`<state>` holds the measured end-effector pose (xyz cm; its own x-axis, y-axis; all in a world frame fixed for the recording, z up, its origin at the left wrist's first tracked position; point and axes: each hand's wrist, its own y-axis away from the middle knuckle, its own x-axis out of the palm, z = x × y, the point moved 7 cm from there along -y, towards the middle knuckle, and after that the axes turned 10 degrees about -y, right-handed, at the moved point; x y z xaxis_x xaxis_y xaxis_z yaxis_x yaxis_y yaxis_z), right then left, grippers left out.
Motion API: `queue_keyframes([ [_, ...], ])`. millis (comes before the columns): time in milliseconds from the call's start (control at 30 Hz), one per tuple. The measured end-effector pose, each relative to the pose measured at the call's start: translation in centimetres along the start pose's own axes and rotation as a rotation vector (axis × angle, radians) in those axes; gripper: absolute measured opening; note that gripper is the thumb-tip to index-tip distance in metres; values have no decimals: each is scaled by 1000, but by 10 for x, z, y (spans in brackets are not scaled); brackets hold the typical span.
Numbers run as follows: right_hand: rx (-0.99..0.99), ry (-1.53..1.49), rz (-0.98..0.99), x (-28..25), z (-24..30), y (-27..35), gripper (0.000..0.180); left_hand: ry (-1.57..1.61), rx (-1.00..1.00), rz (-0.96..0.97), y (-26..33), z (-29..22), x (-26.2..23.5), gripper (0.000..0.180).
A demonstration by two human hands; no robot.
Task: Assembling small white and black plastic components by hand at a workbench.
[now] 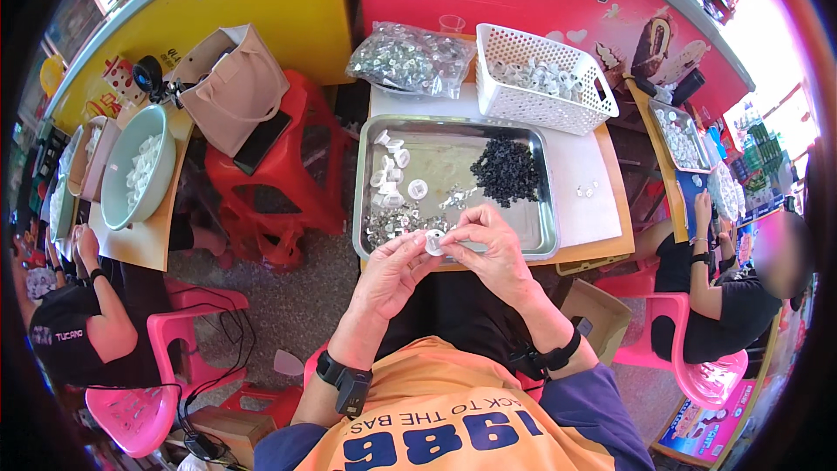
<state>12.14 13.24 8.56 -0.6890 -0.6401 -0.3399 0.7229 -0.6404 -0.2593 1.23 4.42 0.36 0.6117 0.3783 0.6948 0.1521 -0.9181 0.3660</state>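
Head view: hands [440,253] hiding white cap [433,244]

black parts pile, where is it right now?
Head view: the pile of black parts lies in the metal tray, upper right area, just below the white basket and beyond the right hand.

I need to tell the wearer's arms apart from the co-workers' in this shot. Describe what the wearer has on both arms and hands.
Both hands are bare, no gloves. The left hand has a black smartwatch strapped at the wrist. The right hand has a black strap-like band at the wrist. Forearms are uncovered; dark blue short sleeves of an orange shirt with blue lettering sit higher up.
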Motion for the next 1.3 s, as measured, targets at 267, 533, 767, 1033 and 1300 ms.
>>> queue_keyframes([
  [267, -27, 3, 90, 3, 2, 3, 20, -42, 5, -34, 3, -1, 0, 17],
  [533, -450, 381, 27, 9, 32, 11, 32, -116, 20, 16, 6, -11, 8, 20],
  [767, -498, 474, 38, 14, 38, 15, 29, -230, 105, -68, 7, -15, 7, 17],
  [1033, -519, 501, 30, 18, 34, 21, 25, -367, 109, -151, 4, -9, 2, 13],
  [1300, -524, 511, 43, 17, 28, 26, 34, -408, 105, -131, 3, -3, 0, 14],
])
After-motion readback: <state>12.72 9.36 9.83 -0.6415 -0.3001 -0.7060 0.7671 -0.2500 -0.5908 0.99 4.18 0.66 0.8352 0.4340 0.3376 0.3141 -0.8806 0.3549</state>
